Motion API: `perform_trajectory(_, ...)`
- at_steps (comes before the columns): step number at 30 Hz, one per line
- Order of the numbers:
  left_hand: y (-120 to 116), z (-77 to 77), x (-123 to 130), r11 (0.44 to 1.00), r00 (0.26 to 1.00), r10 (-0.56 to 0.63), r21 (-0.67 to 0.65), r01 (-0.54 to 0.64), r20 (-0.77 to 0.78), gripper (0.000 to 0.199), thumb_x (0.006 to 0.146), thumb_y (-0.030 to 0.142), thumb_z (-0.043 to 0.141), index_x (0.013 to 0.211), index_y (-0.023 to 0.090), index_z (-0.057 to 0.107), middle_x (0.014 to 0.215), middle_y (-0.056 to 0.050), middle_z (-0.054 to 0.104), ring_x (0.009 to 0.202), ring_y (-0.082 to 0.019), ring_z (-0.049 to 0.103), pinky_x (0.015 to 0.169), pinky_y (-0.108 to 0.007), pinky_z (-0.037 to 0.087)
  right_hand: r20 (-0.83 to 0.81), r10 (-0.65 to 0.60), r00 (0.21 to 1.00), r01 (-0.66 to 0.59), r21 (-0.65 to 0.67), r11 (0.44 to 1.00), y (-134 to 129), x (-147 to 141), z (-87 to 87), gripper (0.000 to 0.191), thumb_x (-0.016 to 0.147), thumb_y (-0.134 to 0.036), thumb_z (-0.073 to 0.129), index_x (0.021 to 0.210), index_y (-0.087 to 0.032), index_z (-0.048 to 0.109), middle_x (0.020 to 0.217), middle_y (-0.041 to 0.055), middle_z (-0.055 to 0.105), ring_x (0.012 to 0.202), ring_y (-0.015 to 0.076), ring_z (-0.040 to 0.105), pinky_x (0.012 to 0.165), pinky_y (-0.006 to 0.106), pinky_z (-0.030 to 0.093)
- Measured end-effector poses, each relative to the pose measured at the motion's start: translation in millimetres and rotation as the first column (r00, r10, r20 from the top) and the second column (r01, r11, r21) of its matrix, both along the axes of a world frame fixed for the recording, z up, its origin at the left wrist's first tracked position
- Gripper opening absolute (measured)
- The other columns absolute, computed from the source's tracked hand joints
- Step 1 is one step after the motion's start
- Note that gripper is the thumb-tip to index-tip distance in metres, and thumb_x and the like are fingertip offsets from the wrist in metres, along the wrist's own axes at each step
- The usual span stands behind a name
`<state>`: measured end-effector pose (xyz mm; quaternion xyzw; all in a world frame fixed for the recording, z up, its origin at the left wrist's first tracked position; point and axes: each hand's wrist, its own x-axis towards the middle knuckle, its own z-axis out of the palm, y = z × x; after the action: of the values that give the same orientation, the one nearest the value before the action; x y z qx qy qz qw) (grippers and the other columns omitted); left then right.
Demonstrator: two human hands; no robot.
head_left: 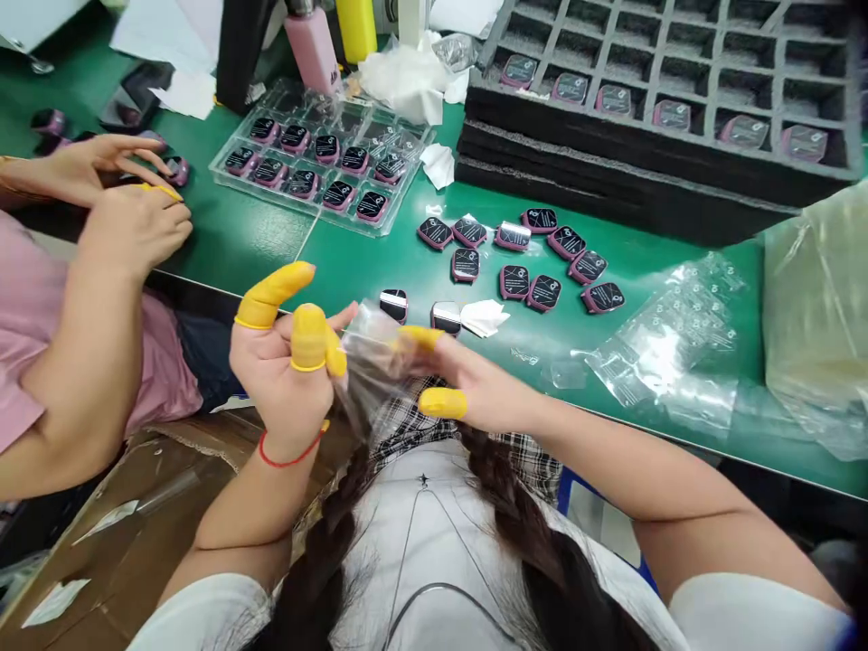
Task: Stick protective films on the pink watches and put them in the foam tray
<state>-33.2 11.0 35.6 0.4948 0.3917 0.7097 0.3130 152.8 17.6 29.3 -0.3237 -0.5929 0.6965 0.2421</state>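
Note:
My left hand (288,362), with yellow finger cots and a red string at the wrist, is closed on the edge of a clear plastic film (370,362); one of its fingers sticks out away from the film. On the film's other side is my right hand (467,380), also in yellow finger cots. Its fingertips are smeared by motion but appear closed on the film. Just beyond the hands lie two purple-framed watch faces (393,306) with white strips, beside a crumpled white paper (484,318). Several more watch faces (514,282) lie loose farther back.
A clear blister tray (223,176) holds rows of watch faces. Stacked black foam trays (610,172) stand at back right. Clear sheets (665,344) and a plastic-wrapped stack (817,316) lie right. A co-worker's hands (136,212) work at left. A pink bottle (313,50) stands behind.

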Motion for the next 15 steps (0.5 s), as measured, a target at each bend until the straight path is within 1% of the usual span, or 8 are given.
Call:
perform_trajectory(2, -11.4, -0.7, 7.1, 0.999, 0.999, 0.04, -0.001, -0.04, 0.003, 0.022, 0.092, 0.031, 0.063, 0.112, 0.022, 0.067, 0.044, 0.014, 0.05, 0.031, -0.002, 0.041, 0.079, -0.029, 0.061, -0.14, 0.02, 0.99, -0.057, -0.261, 0.964, -14.9, -21.5, -3.1, 0.072, 0.063, -0.063, 0.076, 0.115, -0.018, 0.055, 0.111, 0.0103, 0.067, 0.098, 0.0183, 0.065, 0.089, 0.036, 0.053)
perform_trajectory(4, -21.4, -0.7, 5.3, 0.997, 0.998, 0.058, -0.044, -0.059, -0.018, 0.025, 0.092, 0.036, 0.062, 0.112, 0.021, 0.067, 0.045, 0.012, 0.052, 0.033, -0.003, 0.043, 0.065, -0.023, 0.059, -0.178, -0.075, 0.981, 0.001, -0.38, 0.925, -24.3, -31.8, -3.8, 0.052, 0.063, -0.054, 0.079, 0.095, -0.017, 0.061, 0.084, 0.0032, 0.069, 0.075, 0.0128, 0.065, 0.074, 0.03, 0.054)
perform_trajectory(5, -26.4, -0.5, 1.3, 0.995, 0.999, 0.029, -0.091, -0.033, -0.038, 0.03, 0.091, 0.04, 0.062, 0.115, 0.021, 0.065, 0.048, 0.011, 0.056, 0.034, -0.004, 0.046, 0.054, -0.019, 0.055, -0.163, -0.147, 0.976, 0.076, -0.379, 0.922, -26.4, -31.4, -2.3, 0.043, 0.065, -0.049, 0.08, 0.086, -0.017, 0.062, 0.074, 0.0005, 0.068, 0.066, 0.0107, 0.062, 0.067, 0.027, 0.052)
perform_trajectory(7, -36.2, -0.1, -9.3, 0.962, 0.989, -0.124, -0.253, 0.1, -0.079, 0.048, 0.086, 0.048, 0.066, 0.124, 0.019, 0.059, 0.057, 0.006, 0.064, 0.036, -0.006, 0.051, 0.04, -0.017, 0.047, -0.105, -0.3, 0.948, 0.259, -0.291, 0.921, -25.2, -19.9, 3.6, 0.03, 0.067, -0.038, 0.079, 0.076, -0.016, 0.062, 0.063, -0.002, 0.065, 0.053, 0.008, 0.056, 0.056, 0.024, 0.048)
perform_trajectory(9, -44.9, -0.3, -18.1, 0.823, 0.932, -0.352, -0.502, 0.264, -0.087, 0.068, 0.075, 0.05, 0.076, 0.129, 0.014, 0.054, 0.063, 0.002, 0.069, 0.037, -0.009, 0.056, 0.038, -0.018, 0.046, -0.059, -0.424, 0.904, 0.409, -0.175, 0.896, -17.8, 1.1, 10.7, 0.02, 0.07, -0.029, 0.077, 0.075, -0.016, 0.063, 0.06, -0.0026, 0.065, 0.048, 0.0065, 0.053, 0.05, 0.021, 0.043)
perform_trajectory(11, -51.7, -1.6, -22.2, 0.654, 0.876, -0.476, -0.695, 0.297, -0.074, 0.074, 0.069, 0.046, 0.081, 0.128, 0.011, 0.055, 0.065, -0.001, 0.071, 0.04, -0.011, 0.059, 0.042, -0.021, 0.05, -0.027, -0.517, 0.855, 0.514, -0.082, 0.854, -8.0, 24.0, 15.0, 0.014, 0.072, -0.022, 0.074, 0.074, -0.015, 0.063, 0.057, -0.0036, 0.063, 0.046, 0.0053, 0.05, 0.046, 0.019, 0.038)
perform_trajectory(12, -54.7, -2.5, -23.3, 0.607, 0.868, -0.491, -0.745, 0.276, -0.078, 0.07, 0.069, 0.045, 0.08, 0.126, 0.01, 0.057, 0.066, -0.003, 0.072, 0.041, -0.011, 0.06, 0.043, -0.021, 0.051, -0.002, -0.556, 0.831, 0.556, -0.026, 0.831, -4.0, 33.9, 15.4, 0.011, 0.074, -0.02, 0.072, 0.074, -0.015, 0.063, 0.057, -0.0033, 0.063, 0.045, 0.0053, 0.05, 0.045, 0.019, 0.036)
perform_trajectory(15, -65.1, -3.4, -32.1, 0.579, 0.857, -0.503, -0.78, 0.237, -0.113, 0.059, 0.075, 0.044, 0.074, 0.122, 0.011, 0.061, 0.072, -0.006, 0.074, 0.044, -0.012, 0.062, 0.043, -0.022, 0.051, 0.084, -0.614, 0.785, 0.597, 0.164, 0.785, -4.7, 55.0, 11.9, 0.005, 0.08, -0.019, 0.066, 0.078, -0.015, 0.063, 0.064, 0.0, 0.067, 0.046, 0.0066, 0.052, 0.045, 0.02, 0.038)
